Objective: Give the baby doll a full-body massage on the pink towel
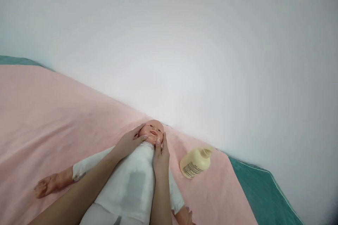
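Observation:
A baby doll (137,182) with a white cloth body lies on its back, its hard plastic head (155,126) toward the wall. My left hand (130,141) cups one side of the head, thumb along the jaw and fingers by the ear. On the other side my right hand (161,156) presses against the cheek, thumb near the chin. Both hands grip the head between them. The doll's arms are spread out, one plastic hand (43,186) at the left and the other (185,216) at the lower right. My forearms hide part of its sleeves.
A pale yellow bottle (195,163) with a printed label stands right of the doll. Beneath them is a pink sheet (66,112) over a green cover (261,186), which shows at both sides. A white wall (185,59) borders the far edge.

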